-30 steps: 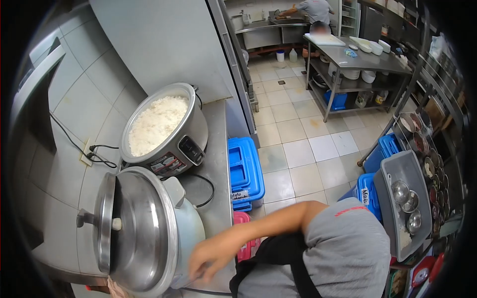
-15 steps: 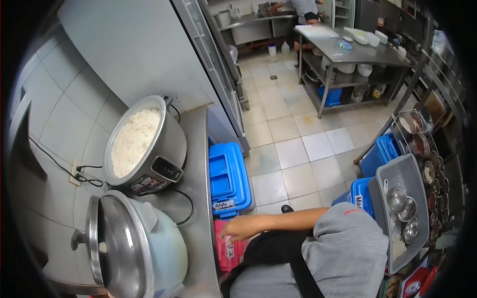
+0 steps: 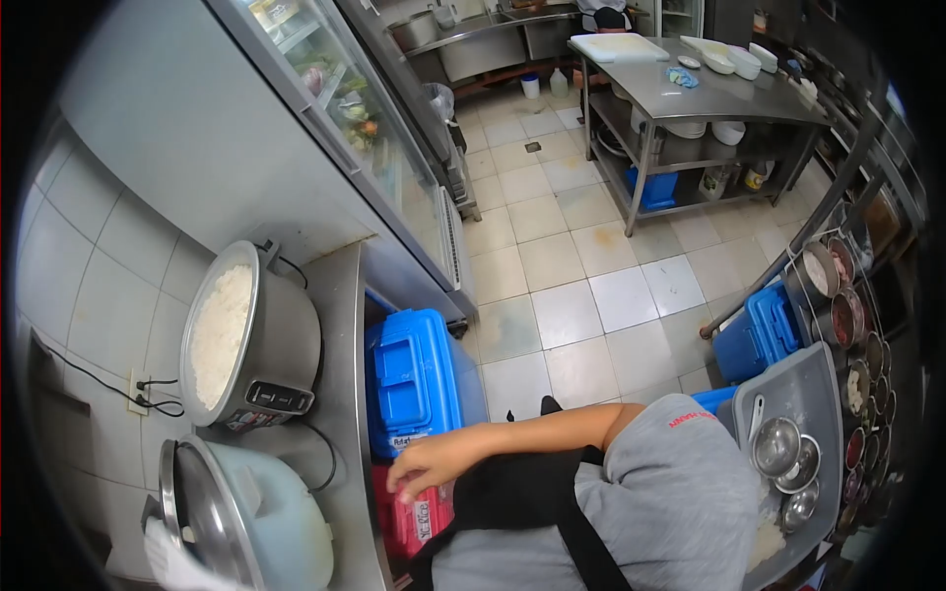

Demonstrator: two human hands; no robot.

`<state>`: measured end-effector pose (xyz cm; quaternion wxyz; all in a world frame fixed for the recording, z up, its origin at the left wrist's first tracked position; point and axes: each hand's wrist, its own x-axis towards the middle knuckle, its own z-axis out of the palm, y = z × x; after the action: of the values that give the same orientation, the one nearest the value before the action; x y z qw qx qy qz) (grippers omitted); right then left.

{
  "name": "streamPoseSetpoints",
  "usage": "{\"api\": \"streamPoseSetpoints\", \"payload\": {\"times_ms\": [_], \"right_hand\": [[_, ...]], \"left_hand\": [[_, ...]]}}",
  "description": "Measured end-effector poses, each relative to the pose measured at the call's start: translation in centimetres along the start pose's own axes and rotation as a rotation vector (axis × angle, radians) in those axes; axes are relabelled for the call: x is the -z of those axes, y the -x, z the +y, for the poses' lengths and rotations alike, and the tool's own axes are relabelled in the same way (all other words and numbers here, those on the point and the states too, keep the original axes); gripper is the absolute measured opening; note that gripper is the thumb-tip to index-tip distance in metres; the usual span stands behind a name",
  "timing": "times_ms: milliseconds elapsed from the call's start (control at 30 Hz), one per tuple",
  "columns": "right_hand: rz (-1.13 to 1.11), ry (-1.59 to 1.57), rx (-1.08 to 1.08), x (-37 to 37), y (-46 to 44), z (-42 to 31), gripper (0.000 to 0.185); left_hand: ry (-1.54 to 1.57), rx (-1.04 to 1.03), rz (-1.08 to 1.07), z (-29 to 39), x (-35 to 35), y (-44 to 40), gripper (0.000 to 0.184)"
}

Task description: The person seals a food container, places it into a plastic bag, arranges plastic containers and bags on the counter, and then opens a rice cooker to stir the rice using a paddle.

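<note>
My right hand (image 3: 431, 467) is bare, its fingers loosely bent and apart, over the red bin (image 3: 414, 527) whose white label reads "Rice" in part. Whether the fingertips touch its lid I cannot tell. A blurred white shape (image 3: 182, 563), perhaps a gloved left hand or a cloth, shows at the lower left beside the lid (image 3: 168, 488) of a pale blue rice cooker (image 3: 281, 527); no left fingers can be made out. Behind it, a grey cooker (image 3: 281, 345) stands uncovered, filled with white rice (image 3: 222, 330).
A blue-lidded bin (image 3: 419, 379) sits beyond the red one, along the steel counter (image 3: 340, 394). A glass-door fridge (image 3: 360, 108) stands ahead. To the right is a grey tub (image 3: 823, 394) with metal bowls (image 3: 777, 446). A steel table (image 3: 680, 98) and another person (image 3: 603, 18) are farther back.
The view has shifted, bringing more of the fridge's glass door into sight. My right hand stays at the red bin, with its fingers less over the label. The white shape has appeared by the cooker lid.
</note>
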<state>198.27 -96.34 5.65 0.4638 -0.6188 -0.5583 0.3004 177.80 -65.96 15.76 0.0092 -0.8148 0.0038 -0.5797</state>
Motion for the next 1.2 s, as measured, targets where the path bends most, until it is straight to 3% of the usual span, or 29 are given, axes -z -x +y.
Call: {"api": "streamPoseSetpoints", "payload": {"times_ms": [67, 100, 167, 267, 300, 333, 400, 500, 567, 600, 667, 733, 800, 867, 900, 1033, 1100, 1167, 1200], "right_hand": [[0.336, -0.300, 0.254, 0.0, -0.3, 0.9, 0.042], [0.454, -0.321, 0.246, 0.5, 0.0, 0.8, 0.046], [0.415, -0.568, 0.068, 2.7, 1.5, 0.7, 0.052], [0.363, -0.665, -0.125, 4.4, 4.5, 4.2, 0.062], [0.646, -0.454, -0.414, 3.8, 5.6, 5.3, 0.070], [0.729, -0.599, -0.458, 3.0, 6.5, 7.1, 0.071], [0.808, -0.738, -0.510, 2.4, 8.3, 10.0, 0.073], [0.885, -0.946, -0.518, 3.2, 9.9, 12.4, 0.066], [1.043, -1.064, -0.712, 3.7, 9.8, 13.4, 0.041], [0.994, -1.063, -0.739, 3.5, 9.9, 14.0, 0.041], [1.074, -1.178, -0.608, 4.0, 9.3, 15.2, 0.027], [1.006, -1.121, -0.646, 5.8, 8.1, 15.4, 0.023], [0.915, -0.755, -0.572, 8.3, 6.4, 15.0, 0.026], [1.058, -0.623, -0.472, 11.6, 2.6, 12.6, 0.026], [0.996, -0.629, -0.409, 13.6, 1.2, 11.7, 0.023], [0.982, -0.612, -0.340, 18.1, -5.8, 6.2, 0.022], [0.960, -0.400, -0.401, 18.0, -6.8, 8.6, 0.027], [0.978, -0.072, -0.544, 16.4, -8.1, 8.4, 0.023], [0.962, -0.146, -0.519, 15.5, -8.0, 9.7, 0.027]], "left_hand": [[0.240, -0.064, -0.142, 4.3, -5.0, -0.3, 0.033], [0.508, -0.034, -0.231, 7.5, -8.0, -0.4, 0.030], [0.493, -0.037, -0.499, 14.6, -13.1, 0.0, 0.034], [0.617, -0.291, -0.880, 20.9, -19.4, 3.0, 0.035], [0.646, -0.329, -0.959, 22.2, -21.0, 5.1, 0.033], [0.676, -0.367, -1.041, 23.4, -22.4, 7.0, 0.031], [0.750, -0.558, -1.103, 26.0, -24.2, 8.5, 0.032], [0.835, -0.616, -1.041, 28.0, -25.3, 10.0, 0.041], [0.886, -0.590, -1.081, 28.0, -25.4, 8.5, 0.039], [0.937, -0.569, -1.114, 27.8, -25.2, 8.0, 0.038], [1.011, -0.384, -1.116, 26.4, -25.2, 8.4, 0.038], [1.042, -0.171, -1.076, 23.8, -25.6, 8.9, 0.039], [0.911, 0.182, -0.873, 20.4, -25.4, 10.0, 0.041], [0.688, 0.510, -0.566, 16.2, -26.0, 9.6, 0.042], [0.548, 0.596, -0.431, 14.3, -26.0, 8.4, 0.040], [0.324, 0.690, -0.030, 8.0, -26.3, 3.1, 0.034], [0.269, 0.668, -0.087, 5.6, -27.4, 3.3, 0.026], [0.470, 0.838, -0.193, 4.2, -29.3, 6.8, 0.018], [0.505, 0.884, -0.198, 4.2, -30.2, 9.0, 0.012]]}}
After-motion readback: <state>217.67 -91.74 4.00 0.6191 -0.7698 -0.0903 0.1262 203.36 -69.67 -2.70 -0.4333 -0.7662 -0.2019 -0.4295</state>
